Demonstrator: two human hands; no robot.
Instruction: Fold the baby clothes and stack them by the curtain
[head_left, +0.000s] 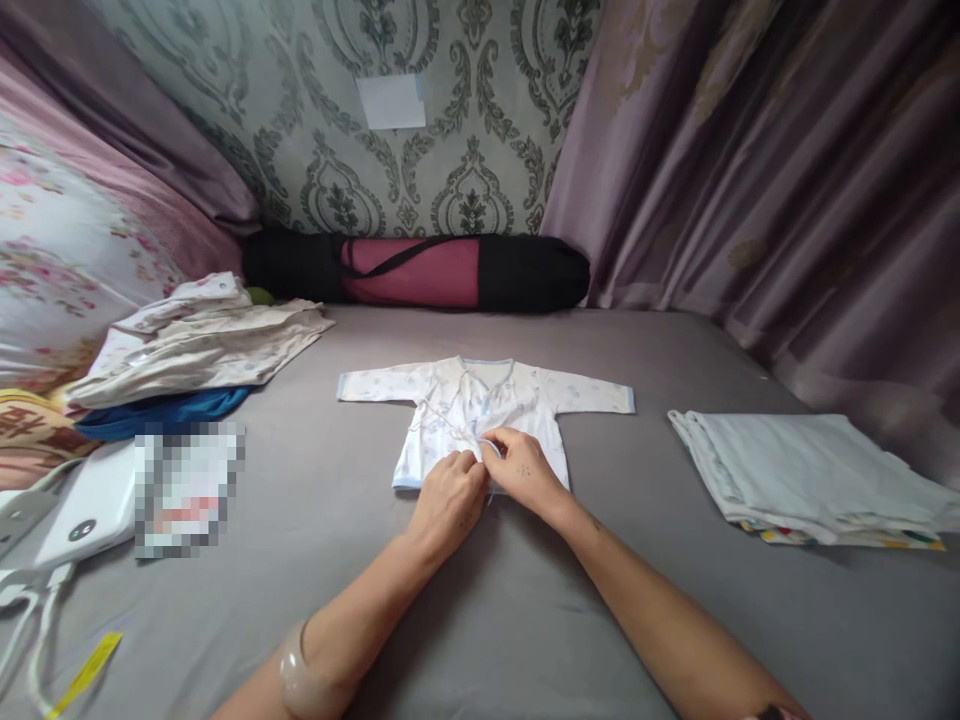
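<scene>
A small white baby shirt [517,395] with light blue trim lies flat, its sleeves spread to both sides and its neckline away from me. Thin ties trail across its front. My left hand [452,495] is closed at the lower front of the shirt, fingers curled on the cloth. Right beside it, my right hand [525,465] pinches the blue-trimmed edge of the front between thumb and fingers. The two hands nearly meet near the hem. Exactly what lies between the fingertips is partly hidden.
Folded pale cloths [795,470] lie at the right on the grey sheet [615,620]. At left are a pile of clothes [202,335], a white power bank [94,505] with cables and a blurred packet [191,495]. A black and maroon long bag [412,270] rests along the wall.
</scene>
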